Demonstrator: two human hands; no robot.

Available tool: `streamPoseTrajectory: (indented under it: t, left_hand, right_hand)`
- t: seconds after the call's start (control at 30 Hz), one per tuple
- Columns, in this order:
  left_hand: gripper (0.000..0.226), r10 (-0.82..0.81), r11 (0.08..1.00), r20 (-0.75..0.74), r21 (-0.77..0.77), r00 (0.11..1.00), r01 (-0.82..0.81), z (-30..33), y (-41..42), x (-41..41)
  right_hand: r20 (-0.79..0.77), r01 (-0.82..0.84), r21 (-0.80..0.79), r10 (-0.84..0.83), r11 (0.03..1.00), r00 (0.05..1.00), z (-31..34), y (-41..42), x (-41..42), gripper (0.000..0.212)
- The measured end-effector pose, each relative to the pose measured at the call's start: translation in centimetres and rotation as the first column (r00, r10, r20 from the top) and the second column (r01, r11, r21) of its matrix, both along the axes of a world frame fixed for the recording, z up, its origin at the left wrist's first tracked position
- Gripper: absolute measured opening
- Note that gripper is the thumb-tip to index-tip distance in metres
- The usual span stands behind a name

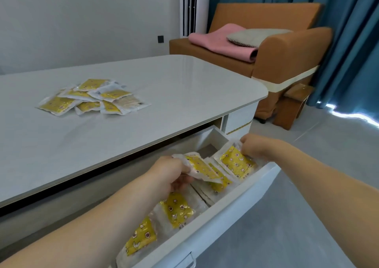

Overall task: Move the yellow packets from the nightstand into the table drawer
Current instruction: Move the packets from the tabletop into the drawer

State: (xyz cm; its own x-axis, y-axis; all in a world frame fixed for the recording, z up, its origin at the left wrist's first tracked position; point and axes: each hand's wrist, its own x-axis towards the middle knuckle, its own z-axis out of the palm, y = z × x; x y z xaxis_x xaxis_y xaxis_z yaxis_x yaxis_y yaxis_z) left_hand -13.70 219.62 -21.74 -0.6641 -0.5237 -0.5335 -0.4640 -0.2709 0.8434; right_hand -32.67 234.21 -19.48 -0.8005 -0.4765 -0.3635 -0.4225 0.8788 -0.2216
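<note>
Left hand (174, 172) pinched a yellow packet (202, 169) over the open drawer (231, 202), right hand (256, 146) gripped another packet (233, 161) inside it, more packets (93, 97) lay heaped on the tabletop (184, 87)

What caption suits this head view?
Both hands arrange yellow packets in the open drawer; more packets wait on the table.

Home living room: armchair (266, 48), curtains (348, 31)
</note>
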Motion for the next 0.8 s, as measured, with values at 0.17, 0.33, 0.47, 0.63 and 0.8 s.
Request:
streamPoseTrajectory:
  t: [0.17,0.33,0.47,0.63,0.8]
  left_hand:
    - [0.037,-0.186,0.959,0.134,-0.192,0.973,0.210,-1.6,2.1,-1.4]
    - [0.035,-0.291,0.541,0.445,-0.653,0.847,0.529,-1.9,2.2,-2.4]
    - [0.043,-0.301,0.432,0.533,-0.663,0.790,0.612,-1.7,2.1,-2.8]
    - [0.057,-0.328,0.390,0.589,-0.627,0.738,0.674,-1.1,1.7,-3.0]
    - [0.055,-0.340,0.353,0.527,-0.696,0.779,0.625,-0.2,1.5,-2.3]
  right_hand:
    - [-0.114,-0.135,0.117,0.149,0.984,0.982,-1.0,-0.7,0.5,0.009]
    - [-0.289,-0.236,0.362,0.349,0.902,0.891,-2.0,-1.5,2.0,0.020]
    - [-0.364,-0.243,0.438,0.418,0.865,0.832,-1.2,-1.8,2.4,0.023]
    - [-0.396,-0.272,0.367,0.414,0.889,0.820,-0.4,-1.3,2.2,0.031]
    - [-0.386,-0.343,0.102,0.355,0.934,0.852,0.8,-1.3,2.0,0.042]
